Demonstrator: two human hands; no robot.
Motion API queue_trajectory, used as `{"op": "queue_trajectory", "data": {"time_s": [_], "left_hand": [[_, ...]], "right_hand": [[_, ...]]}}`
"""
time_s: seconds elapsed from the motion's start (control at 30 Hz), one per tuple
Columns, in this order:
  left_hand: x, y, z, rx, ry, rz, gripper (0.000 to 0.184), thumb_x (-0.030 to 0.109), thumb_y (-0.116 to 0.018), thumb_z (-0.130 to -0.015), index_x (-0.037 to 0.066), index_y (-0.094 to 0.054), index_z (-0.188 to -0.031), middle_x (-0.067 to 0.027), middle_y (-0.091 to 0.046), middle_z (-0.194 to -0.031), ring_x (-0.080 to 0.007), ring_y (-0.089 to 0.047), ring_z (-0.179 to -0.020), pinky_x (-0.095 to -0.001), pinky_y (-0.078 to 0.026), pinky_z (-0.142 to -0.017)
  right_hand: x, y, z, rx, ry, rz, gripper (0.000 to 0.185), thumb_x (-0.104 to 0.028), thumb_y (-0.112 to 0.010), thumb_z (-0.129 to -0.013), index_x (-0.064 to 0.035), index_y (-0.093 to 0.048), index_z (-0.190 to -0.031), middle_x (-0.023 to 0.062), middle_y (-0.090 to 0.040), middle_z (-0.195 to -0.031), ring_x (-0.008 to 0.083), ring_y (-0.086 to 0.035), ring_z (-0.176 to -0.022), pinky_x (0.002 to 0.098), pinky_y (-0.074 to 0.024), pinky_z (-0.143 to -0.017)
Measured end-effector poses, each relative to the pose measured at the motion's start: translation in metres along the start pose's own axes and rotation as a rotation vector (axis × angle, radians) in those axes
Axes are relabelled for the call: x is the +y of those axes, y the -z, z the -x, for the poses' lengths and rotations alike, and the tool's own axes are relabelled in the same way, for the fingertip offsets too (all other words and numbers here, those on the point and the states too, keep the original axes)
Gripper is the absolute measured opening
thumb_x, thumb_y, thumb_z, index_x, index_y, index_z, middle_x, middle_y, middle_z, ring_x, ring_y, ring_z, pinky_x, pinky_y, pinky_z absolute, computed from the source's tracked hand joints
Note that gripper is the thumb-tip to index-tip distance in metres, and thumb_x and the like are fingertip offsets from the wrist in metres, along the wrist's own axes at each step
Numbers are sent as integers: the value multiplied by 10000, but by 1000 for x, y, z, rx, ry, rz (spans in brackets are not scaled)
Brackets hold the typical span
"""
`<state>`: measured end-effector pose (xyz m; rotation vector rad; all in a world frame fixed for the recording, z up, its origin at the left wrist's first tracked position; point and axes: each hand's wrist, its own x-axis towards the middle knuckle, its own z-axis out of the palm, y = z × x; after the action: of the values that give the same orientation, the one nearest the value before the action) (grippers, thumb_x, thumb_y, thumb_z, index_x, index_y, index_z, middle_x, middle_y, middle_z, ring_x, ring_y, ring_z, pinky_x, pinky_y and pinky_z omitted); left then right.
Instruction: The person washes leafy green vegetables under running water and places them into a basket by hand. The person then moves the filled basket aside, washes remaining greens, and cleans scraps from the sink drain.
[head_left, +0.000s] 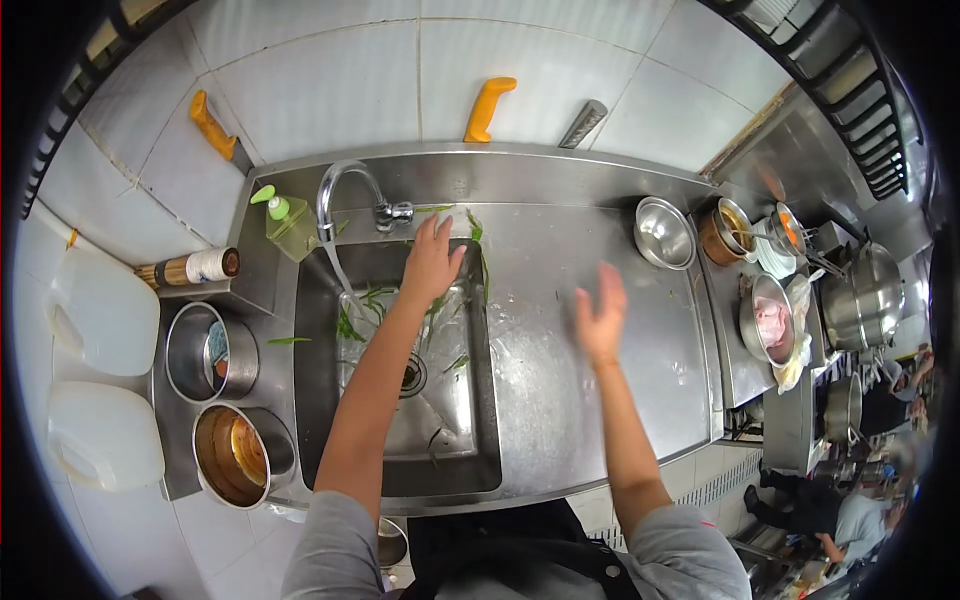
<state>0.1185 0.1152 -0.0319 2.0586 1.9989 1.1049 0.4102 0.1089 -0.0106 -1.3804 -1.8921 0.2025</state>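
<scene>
My left hand [431,262] is over the back right part of the steel sink [492,400], fingers apart and holding nothing. Just left of it, the curved faucet [326,200] pours water into the sink. Green leaf scraps [348,325] lie in the basin around the drain [411,375], and a few more rest on its back right rim. My right hand [601,318] hovers over the wet steel counter [560,420] to the right of the sink, slightly blurred, with thumb and fingers spread and nothing in them.
A soap bottle [290,228] stands behind the sink's left corner. Two steel pots [183,350] are at the left, near plastic jugs [105,310]. A steel bowl [664,233] sits back right, beside a bowl of pink meat [771,320]. People [862,520] are at far right.
</scene>
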Motion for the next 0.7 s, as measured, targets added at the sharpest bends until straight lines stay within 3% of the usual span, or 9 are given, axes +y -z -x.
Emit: {"op": "queue_trajectory", "data": {"time_s": [0.07, 0.13, 0.17, 0.2, 0.27, 0.4, 0.57, 0.7], "left_hand": [[-16, -11, -14, 32, -78, -112, 511, 245, -568, -781, -15, -405, -1190, -216, -371, -1234, -361, -341, -1161, -391, -333, -945], [-29, -18, -27, -98, -119, -261, 600, 324, -545, -795, -48, -351, -1223, -228, -340, -1261, -371, -305, -1192, -413, -277, -989], [-40, -28, -32, -78, -133, -303, 614, 415, -514, -796, -1, -382, -1228, -223, -335, -1267, -364, -329, -1170, -432, -266, -982], [-34, -31, -39, -72, -145, -294, 614, 415, -514, -796, -1, -382, -1228, -223, -335, -1267, -364, -329, -1170, -432, -266, -982], [-22, -33, -43, -164, 102, -126, 532, 407, -520, -799, 69, -445, -1204, -212, -370, -1235, -359, -357, -1130, -434, -288, -956], [-2, -58, -35, -118, -124, -114, 522, 476, -514, -774, 118, -507, -1154, -174, -440, -1165, -341, -388, -1087, -425, -329, -919], [42, -50, -7, -275, -308, -32, 477, 358, -592, -742, 64, -525, -1112, -157, -438, -1182, -332, -391, -1090, -403, -359, -903], [50, -47, 15, -271, -256, 20, 337, 116, -584, -733, 29, -544, -1056, -141, -485, -1093, -311, -440, -1005, -369, -408, -826]], "right_hand": [[57, 64, 40, 68, -66, 197, 535, -281, -521, -821, -30, -357, -1263, 188, -345, -1297, 331, -279, -1224, 414, -216, -1005], [113, 124, 97, 76, -280, 317, 588, -284, -528, -818, 1, -308, -1282, 208, -322, -1304, 347, -265, -1229, 417, -209, -1010], [132, 151, 126, 71, -321, 392, 599, -281, -525, -820, 16, -291, -1285, 225, -300, -1311, 359, -260, -1228, 420, -205, -1012], [145, 170, 149, 64, -361, 466, 611, -277, -521, -822, 30, -273, -1288, 242, -278, -1317, 371, -254, -1227, 424, -201, -1013], [157, 181, 185, 29, -411, 474, 625, -274, -520, -821, 47, -255, -1288, 258, -258, -1319, 381, -247, -1227, 427, -194, -1016], [147, 154, 187, -47, -416, 568, 664, -272, -519, -816, 85, -215, -1286, 286, -227, -1322, 397, -228, -1231, 428, -180, -1023], [146, 100, 78, 135, -328, 368, 603, -197, -530, -797, 30, -261, -1287, 278, -280, -1293, 403, -254, -1212, 426, -203, -1015], [198, 70, 3, 171, -194, 417, 410, -104, -518, -774, -21, -440, -1168, 224, -430, -1167, 377, -393, -1085, 422, -318, -925]]}}
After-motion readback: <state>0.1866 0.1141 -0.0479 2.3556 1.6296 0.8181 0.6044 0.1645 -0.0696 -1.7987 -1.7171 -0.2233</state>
